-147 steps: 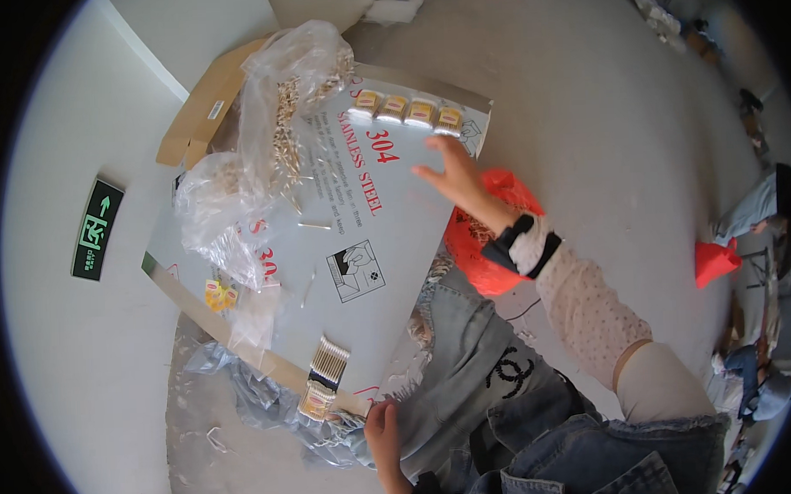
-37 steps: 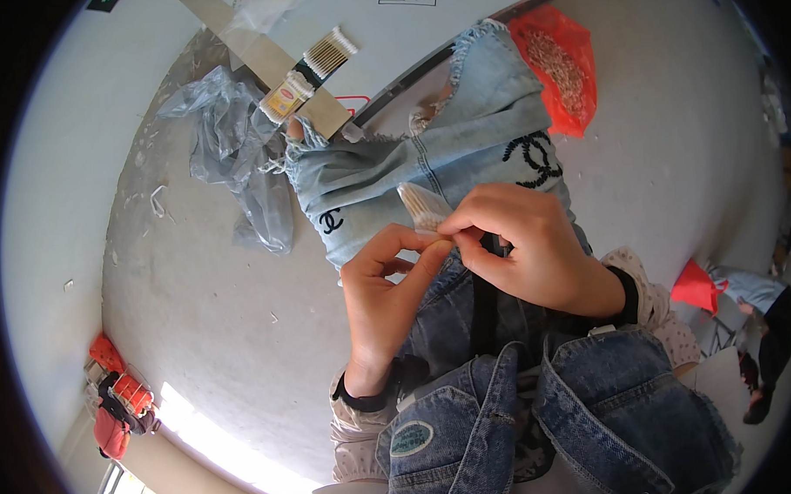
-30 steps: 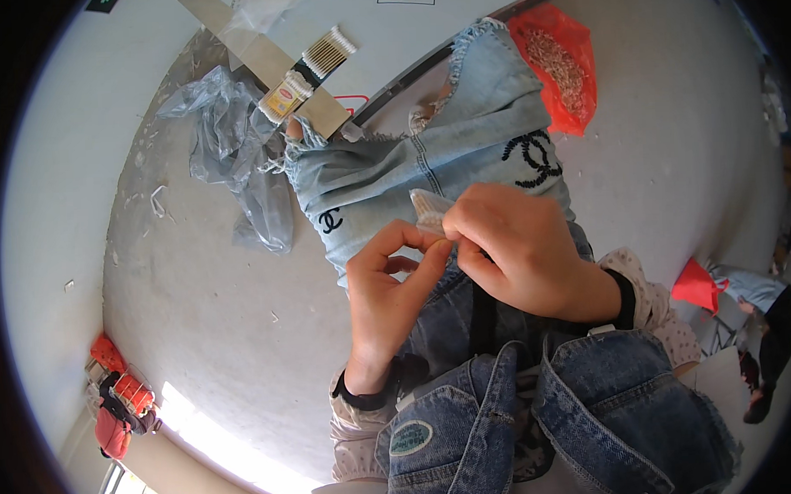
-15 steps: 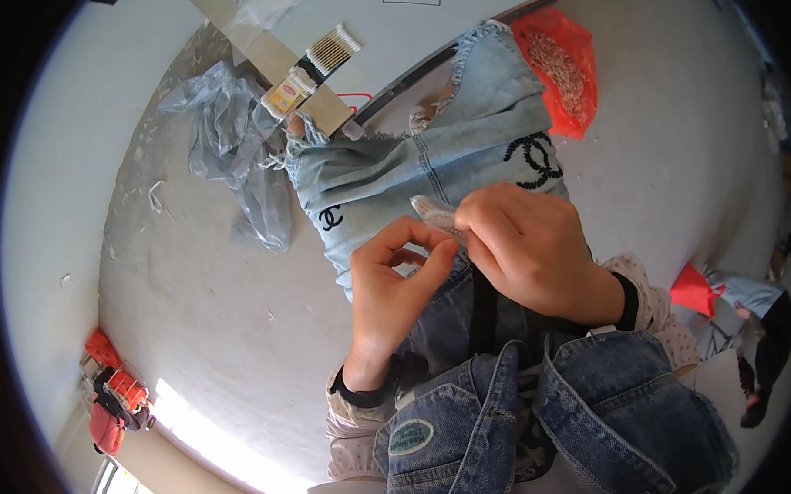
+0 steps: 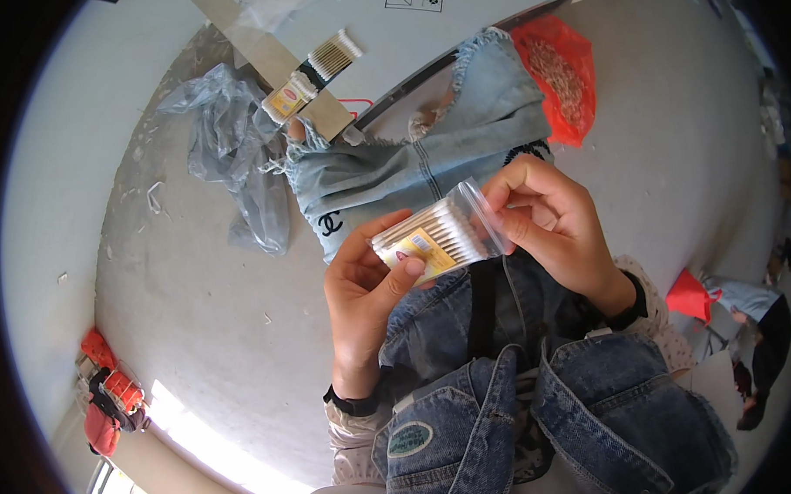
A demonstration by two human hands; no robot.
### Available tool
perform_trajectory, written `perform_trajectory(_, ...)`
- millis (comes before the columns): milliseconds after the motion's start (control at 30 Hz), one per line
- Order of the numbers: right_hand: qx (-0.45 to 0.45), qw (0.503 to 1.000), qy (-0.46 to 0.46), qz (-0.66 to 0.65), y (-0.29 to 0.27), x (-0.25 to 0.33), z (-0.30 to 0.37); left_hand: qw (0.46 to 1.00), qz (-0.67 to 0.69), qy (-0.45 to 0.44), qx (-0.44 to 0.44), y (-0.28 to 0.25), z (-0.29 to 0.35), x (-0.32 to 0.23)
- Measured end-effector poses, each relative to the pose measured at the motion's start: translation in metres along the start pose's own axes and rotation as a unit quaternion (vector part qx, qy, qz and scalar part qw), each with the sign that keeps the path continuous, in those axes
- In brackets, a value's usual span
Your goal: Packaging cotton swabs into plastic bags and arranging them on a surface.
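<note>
A clear zip bag of cotton swabs [image 5: 450, 226], with a yellow label inside, is held tilted above my lap. My left hand [image 5: 358, 287] grips its lower left end, thumb across the label. At the upper right, my right hand [image 5: 559, 228] pinches the bag's clear zip edge between thumb and fingers. Two flat bunches of swabs lie beyond my knees at the table's edge: a bare bunch [image 5: 335, 55] and a bunch with a yellow label [image 5: 287, 97].
The light grey table [image 5: 352, 9] stands ahead of my knees. A crumpled grey plastic bag [image 5: 226, 144] lies left. An open red bag [image 5: 572, 62] of small pale pieces sits right. Another person [image 5: 760, 321] is at the far right; red and orange items [image 5: 113, 392] are far left.
The swab bag has turned from a narrow, mostly covered view to show its labelled face. My hands have moved apart, the left one to the left and the right one up along the zip edge.
</note>
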State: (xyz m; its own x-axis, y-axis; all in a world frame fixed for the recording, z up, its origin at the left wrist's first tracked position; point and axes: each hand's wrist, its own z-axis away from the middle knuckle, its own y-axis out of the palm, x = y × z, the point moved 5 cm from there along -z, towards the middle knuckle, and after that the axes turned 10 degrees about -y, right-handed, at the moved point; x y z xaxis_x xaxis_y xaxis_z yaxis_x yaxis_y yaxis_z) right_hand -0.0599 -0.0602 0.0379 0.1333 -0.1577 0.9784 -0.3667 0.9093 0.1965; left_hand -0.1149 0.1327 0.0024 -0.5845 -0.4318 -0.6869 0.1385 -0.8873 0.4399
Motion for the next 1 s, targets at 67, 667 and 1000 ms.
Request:
perform_trajectory(67,0.005,0.999,0.037,0.017,-0.001,-0.001,0.0,1.0,-0.008,0.01,-0.015,0.0,0.002,0.0)
perform_trajectory(667,0.005,0.981,0.193,-0.033,-0.004,-0.014,0.005,0.986,-0.127,0.034,-0.103,0.003,0.008,-0.005)
perform_trajectory(1000,0.003,0.979,0.206,-0.004,-0.004,-0.017,0.003,0.98,-0.153,0.053,-0.118,0.007,0.007,-0.007)
